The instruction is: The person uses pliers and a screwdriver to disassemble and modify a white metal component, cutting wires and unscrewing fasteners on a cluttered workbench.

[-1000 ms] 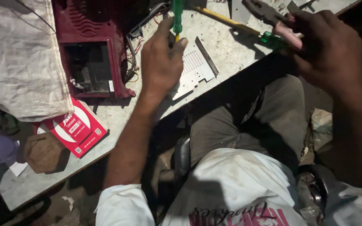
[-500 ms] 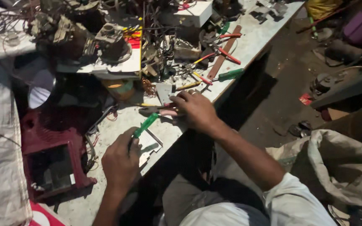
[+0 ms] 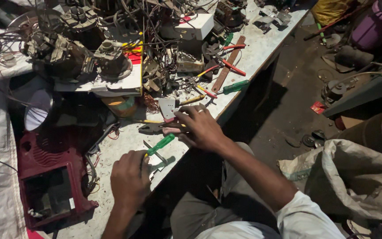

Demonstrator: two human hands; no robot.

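Note:
My left hand (image 3: 131, 179) grips a green-handled screwdriver (image 3: 161, 144), its tip pointing down at a small grey metal part (image 3: 158, 163) on the white workbench (image 3: 261, 48). My right hand (image 3: 200, 128) lies just beyond it. Its fingers are closed over the pink handles of dark pliers (image 3: 153, 129) that rest flat on the bench. A small white plastic plate (image 3: 166, 107) stands right behind the pliers.
A maroon appliance casing (image 3: 49, 177) sits left of my left hand. Tangled wires, motors, a white box (image 3: 195, 25), red pliers (image 3: 233, 66) and another green screwdriver (image 3: 235, 86) crowd the far bench. A pale sack (image 3: 354, 177) lies on the floor at right.
The view swung from the near bench to its far cluttered end. My right hand brought the pliers down onto the bench. My left hand, still holding the screwdriver, has tilted it low.

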